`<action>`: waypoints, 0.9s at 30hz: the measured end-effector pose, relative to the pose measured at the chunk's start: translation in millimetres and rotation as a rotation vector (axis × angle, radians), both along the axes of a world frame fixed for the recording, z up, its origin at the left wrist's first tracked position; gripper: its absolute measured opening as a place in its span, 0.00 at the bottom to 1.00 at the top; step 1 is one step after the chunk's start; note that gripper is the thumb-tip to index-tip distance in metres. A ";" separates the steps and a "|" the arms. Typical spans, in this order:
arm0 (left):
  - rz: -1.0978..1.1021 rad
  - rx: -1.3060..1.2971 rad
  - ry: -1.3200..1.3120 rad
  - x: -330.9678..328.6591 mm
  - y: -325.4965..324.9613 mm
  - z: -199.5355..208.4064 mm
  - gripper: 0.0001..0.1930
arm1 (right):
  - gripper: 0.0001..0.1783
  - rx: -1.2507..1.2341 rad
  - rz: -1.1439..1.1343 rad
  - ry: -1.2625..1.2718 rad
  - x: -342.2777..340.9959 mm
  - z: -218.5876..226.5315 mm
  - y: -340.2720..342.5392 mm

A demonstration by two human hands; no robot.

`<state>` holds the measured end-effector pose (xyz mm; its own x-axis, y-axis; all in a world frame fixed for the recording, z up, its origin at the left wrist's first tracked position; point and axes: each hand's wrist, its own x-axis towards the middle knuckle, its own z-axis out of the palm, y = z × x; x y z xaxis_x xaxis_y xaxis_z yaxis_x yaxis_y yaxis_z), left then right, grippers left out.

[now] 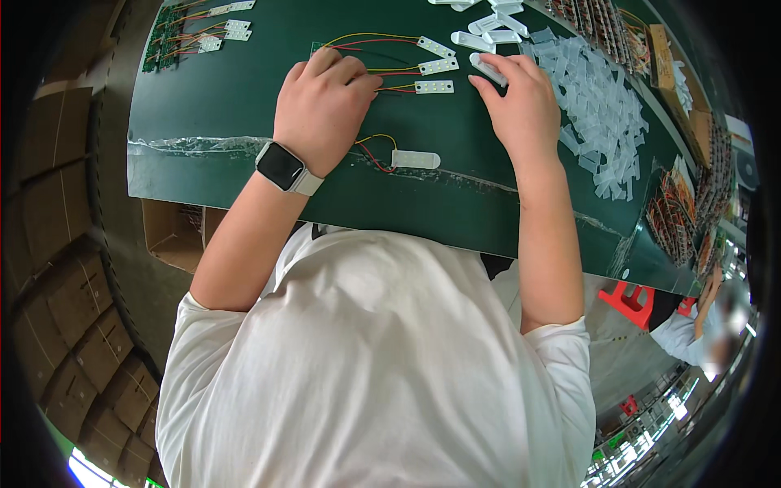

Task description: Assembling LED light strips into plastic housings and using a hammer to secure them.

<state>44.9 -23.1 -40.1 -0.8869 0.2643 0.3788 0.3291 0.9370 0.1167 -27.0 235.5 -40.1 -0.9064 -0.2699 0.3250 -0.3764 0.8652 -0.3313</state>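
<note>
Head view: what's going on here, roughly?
At a green table, the left hand is bunched over wires leading to three white boards; its exact grip is hidden. The right hand has its fingers at a white case. A wired case lies nearer the table's front edge, and translucent pieces are heaped to the right.

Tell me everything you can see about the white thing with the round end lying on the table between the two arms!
It's a slim, white, plastic-looking strip with a rounded right end and a squarer left end. A thin yellow wire and a thin red wire curve from its left end toward the left wrist. It lies flat, pointing sideways, on the dark green tabletop. Neither hand is touching it. Its underside is hidden.
</note>
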 end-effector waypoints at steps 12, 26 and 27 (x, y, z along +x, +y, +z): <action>0.020 0.373 -0.058 16.2 -2.8 23.0 0.04 | 0.22 0.176 0.100 -0.002 0.5 2.4 7.2; -0.011 0.633 -0.142 10.5 -12.5 33.4 0.08 | 0.13 -0.635 0.248 -0.393 38.8 14.1 -7.3; -0.018 0.652 -0.160 11.6 -11.5 37.8 0.07 | 0.14 -0.611 0.271 -0.303 41.7 7.8 -7.6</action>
